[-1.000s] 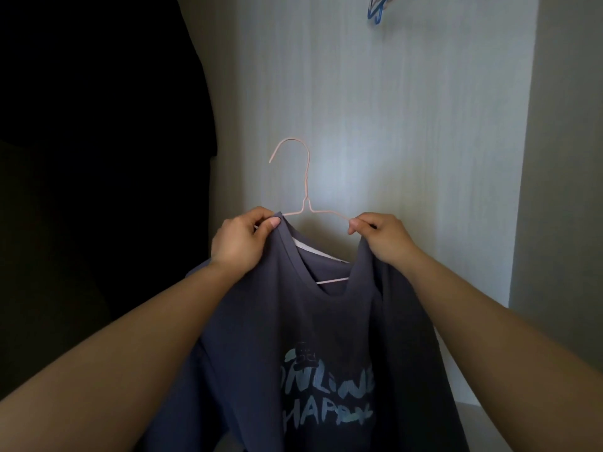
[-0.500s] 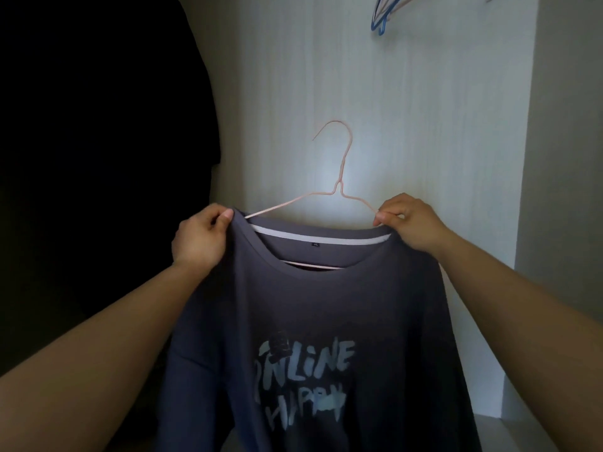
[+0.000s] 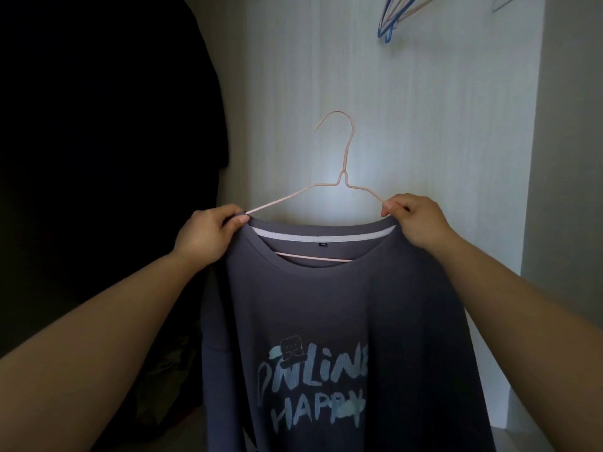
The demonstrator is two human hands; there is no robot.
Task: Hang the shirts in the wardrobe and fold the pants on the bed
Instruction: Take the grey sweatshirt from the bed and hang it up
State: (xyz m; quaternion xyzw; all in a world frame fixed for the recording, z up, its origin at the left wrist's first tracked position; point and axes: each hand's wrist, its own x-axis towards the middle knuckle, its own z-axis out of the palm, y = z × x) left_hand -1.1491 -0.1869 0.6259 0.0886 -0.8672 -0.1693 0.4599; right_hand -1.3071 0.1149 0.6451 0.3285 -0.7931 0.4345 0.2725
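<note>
Collar's pulled wide now, so the grey shirt [image 3: 326, 305] sits square on the pink hanger [image 3: 343, 177], up inside the wardrobe [image 3: 440, 109]. The left hand [image 3: 208, 238] and right hand [image 3: 416, 223] each pinch a shoulder; hooking it looks next.

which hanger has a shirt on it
The pink wire hanger in the grey shirt, held by left hand and right hand; the blue hangers above are bare.

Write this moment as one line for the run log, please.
stage: grey shirt on pink hanger, not yet hung | left hand: pinches shirt shoulder | right hand: pinches shirt shoulder
</note>
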